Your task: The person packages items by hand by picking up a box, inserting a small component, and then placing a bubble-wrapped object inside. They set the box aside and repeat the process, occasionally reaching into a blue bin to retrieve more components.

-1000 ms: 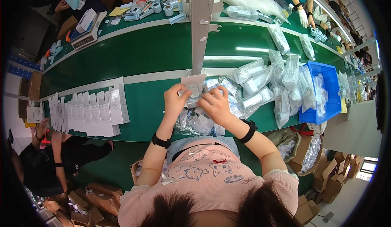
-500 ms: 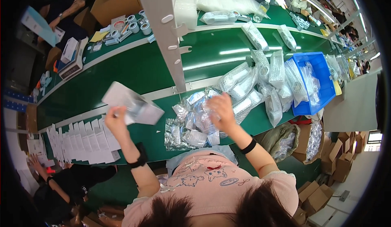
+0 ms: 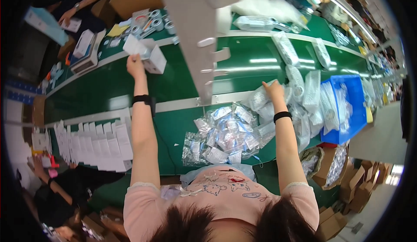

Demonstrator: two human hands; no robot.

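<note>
A small white box [image 3: 154,60] with its flap raised is in my left hand [image 3: 136,65], over the green conveyor belt [image 3: 178,77] on the far side of the bench. The fingers of that hand are closed at the flap's edge. On the right, my right hand [image 3: 274,90] is closed on a bubble-wrap pouch [image 3: 259,97] at the near side of a pile. What lies inside the pouch is hard to make out. Between my arms lies a heap of small clear plastic bags [image 3: 226,131] with white and blue contents.
Overlapping white paper sheets [image 3: 93,148] lie at left. A blue bin [image 3: 358,107] with wrapped pouches stands at right. A grey metal post [image 3: 191,33] rises in the middle. Rolls and parts [image 3: 152,23] sit on the far bench. Other people work beyond and at lower left.
My left hand has carried the white box away from me, out over the belt. My right hand has moved from the small bags rightward and forward to the bubble-wrap pouches and closed on one.
</note>
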